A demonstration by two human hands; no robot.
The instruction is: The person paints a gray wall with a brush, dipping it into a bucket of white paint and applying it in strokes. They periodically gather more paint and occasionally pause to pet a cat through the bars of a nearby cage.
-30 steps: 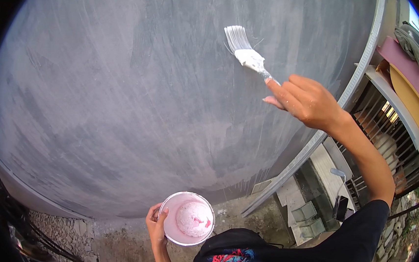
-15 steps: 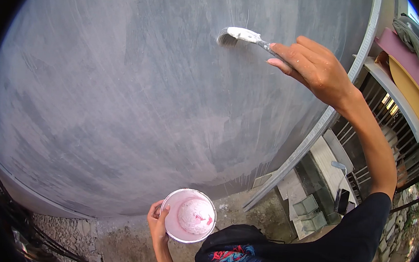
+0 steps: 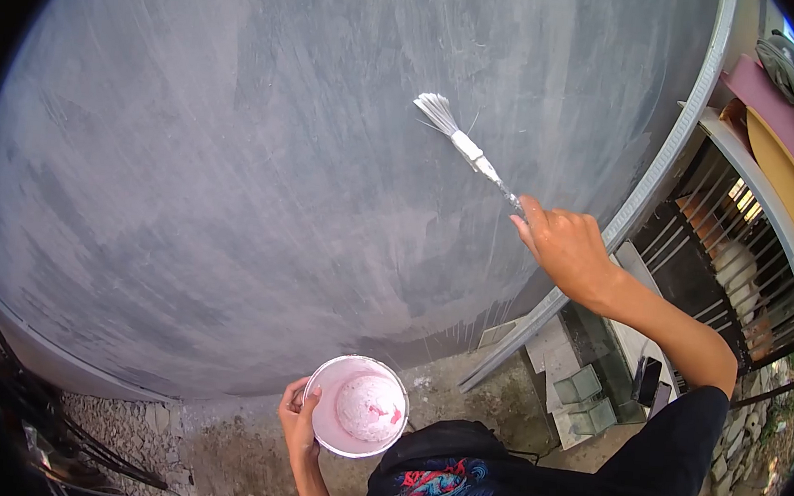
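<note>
My right hand (image 3: pixel 569 252) is closed round the handle of a paintbrush (image 3: pixel 466 147) coated in white paint. The brush points up and to the left, its splayed bristles at the grey wall (image 3: pixel 262 181), which carries streaky pale strokes. Low in the view, my left hand (image 3: pixel 298 413) grips the rim and side of a white bucket (image 3: pixel 319 391), thumb over the edge. Whitish paint with a few pink patches lies in the bottom of the bucket, which is held in front of my body.
A metal strip (image 3: pixel 649 189) edges the wall on the right. Beyond it stand a barred cage (image 3: pixel 742 243), pink and yellow basins (image 3: pixel 785 171), glass blocks (image 3: pixel 582 388) and a phone (image 3: pixel 648 380). Dark cables (image 3: pixel 101 449) and rubble lie at lower left.
My right hand has moved down with the paintbrush, and the brush has swung from nearly level to pointing up-left. The left hand and bucket have stayed almost still.
</note>
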